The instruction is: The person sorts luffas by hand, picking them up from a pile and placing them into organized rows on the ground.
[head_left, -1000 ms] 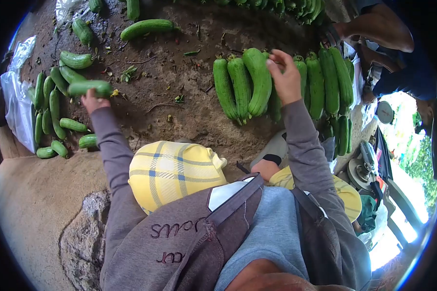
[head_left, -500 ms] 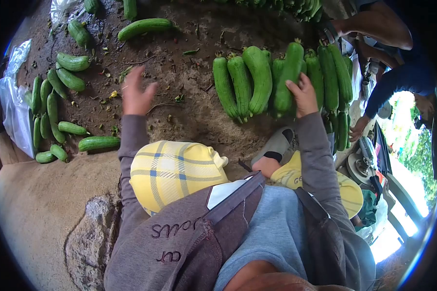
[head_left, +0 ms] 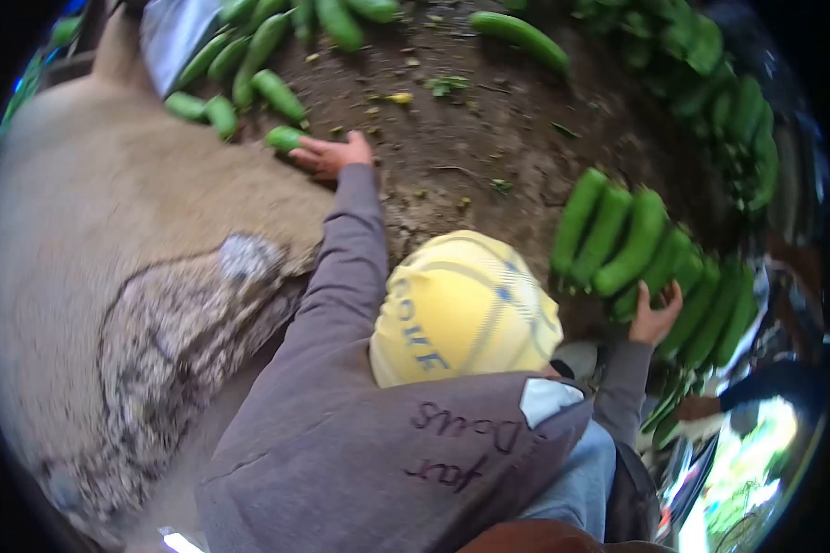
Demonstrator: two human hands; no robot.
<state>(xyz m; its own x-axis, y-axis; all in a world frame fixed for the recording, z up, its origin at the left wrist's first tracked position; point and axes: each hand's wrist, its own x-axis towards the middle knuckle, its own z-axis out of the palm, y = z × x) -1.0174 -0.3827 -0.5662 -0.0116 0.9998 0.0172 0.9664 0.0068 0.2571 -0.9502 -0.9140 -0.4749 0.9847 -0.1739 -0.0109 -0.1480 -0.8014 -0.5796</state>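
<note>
At the edge of the dirt patch, my left hand (head_left: 335, 156) is closed over one end of a short green gourd (head_left: 284, 138). Its other end sticks out past my fingertips. My right hand (head_left: 657, 315) rests at the lower side of a row of green gourds (head_left: 629, 241). Its thumb and fingers are apart, with nothing gripped between them. The gourds in that row lie side by side, slightly slanted.
Several loose gourds (head_left: 278, 94) lie at upper left near a plastic sheet (head_left: 180, 41). One long gourd (head_left: 521, 39) lies alone at the top. A larger pile (head_left: 710, 101) is at upper right. Another person's dark sleeve (head_left: 775, 385) shows at right. Rough rock (head_left: 184, 341) is at left.
My right hand has let go of the gourd it held against the row. My left hand, empty before, has reached a gourd at the patch's edge. The view has swung left.
</note>
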